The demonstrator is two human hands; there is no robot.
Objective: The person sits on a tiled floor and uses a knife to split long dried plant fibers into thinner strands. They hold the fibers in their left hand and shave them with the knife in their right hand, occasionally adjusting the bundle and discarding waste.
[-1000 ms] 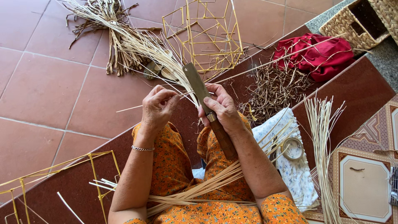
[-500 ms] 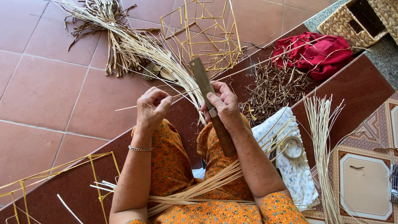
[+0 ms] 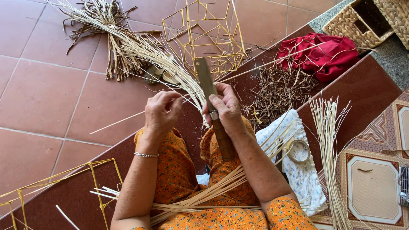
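The right hand [image 3: 226, 106] is closed around a long flat-bladed knife with a dull metal blade and a brown wooden handle [image 3: 213, 106], gripping it at the junction of blade and handle. The blade points up toward twelve o'clock and the handle runs down toward six along the forearm. The left hand [image 3: 161, 111] is closed in a pinch on a single thin pale straw-coloured cane strip [image 3: 123, 120]. The strip runs out toward eight o'clock over the red floor tiles [image 3: 38, 93] and in toward the blade at three o'clock of that hand.

The strip looks very light, springy along its length and easy to split or snap, so it is best pinched close to the blade, where it bends least. The knife looks rigid and fairly heavy; it is safest held at the handle's top, fingers clear of the edge.

Both wrists sit above the lap in orange flowered fabric [image 3: 179, 170], elbows drawn in, the left wrist wearing a thin silver bracelet [image 3: 146, 155]. A fanned sheaf of pale cane [image 3: 140, 51] lies toward eleven o'clock, and a yellow wire frame [image 3: 204, 30] lies at twelve.
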